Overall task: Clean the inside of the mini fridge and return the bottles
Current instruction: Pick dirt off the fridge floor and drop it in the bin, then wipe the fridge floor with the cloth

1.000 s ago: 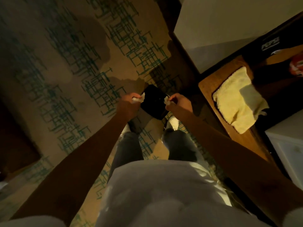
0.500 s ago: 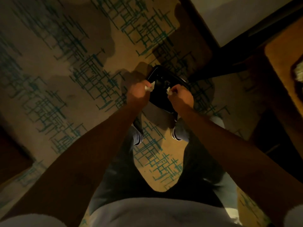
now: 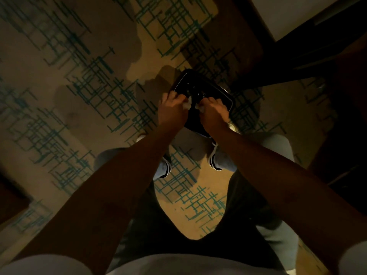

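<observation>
Both hands bunch white tissue over a black bin on patterned carpet.

The carpet spreads beneath both hands; a black square bin sits just beyond them. The left hand and right hand, nearly touching, each clench a scrap of white tissue. Fridge and bottles lie out of view.
</observation>
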